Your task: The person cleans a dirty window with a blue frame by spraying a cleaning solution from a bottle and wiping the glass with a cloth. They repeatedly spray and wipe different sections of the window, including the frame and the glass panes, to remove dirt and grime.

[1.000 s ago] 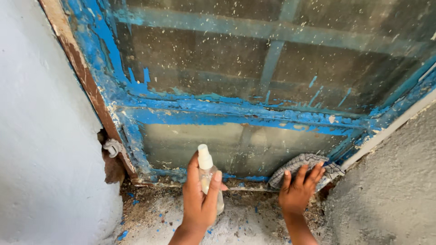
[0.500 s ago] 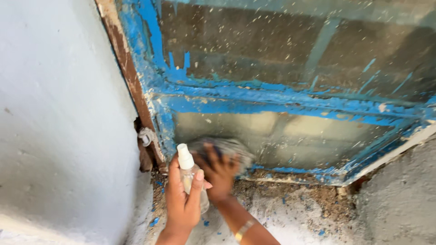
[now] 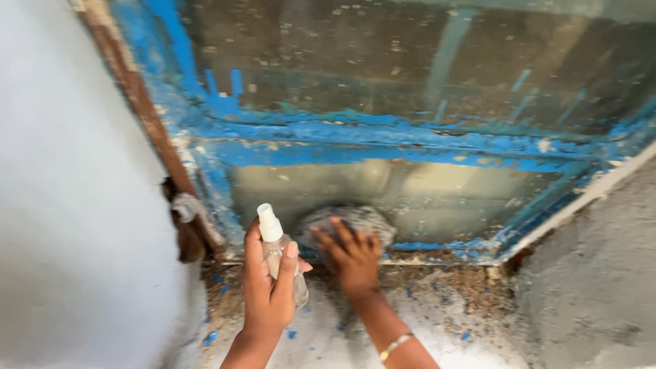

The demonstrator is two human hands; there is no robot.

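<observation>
Left hand (image 3: 268, 290) grips spray bottle (image 3: 280, 254); right hand (image 3: 350, 256) presses cloth (image 3: 348, 222) (seemingly damp).

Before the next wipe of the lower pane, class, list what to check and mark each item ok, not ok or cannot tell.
1. Left hand grips spray bottle upright: ok.
2. Right hand presses grey cloth flat on lower pane: ok.
3. Nozzle aimed at the glass: cannot tell.
4. Liquid left in bottle: cannot tell.
5. Sill free of debris: not ok, paint flakes and grit.
6. Blue frame paint sound: not ok, peeling.
</observation>
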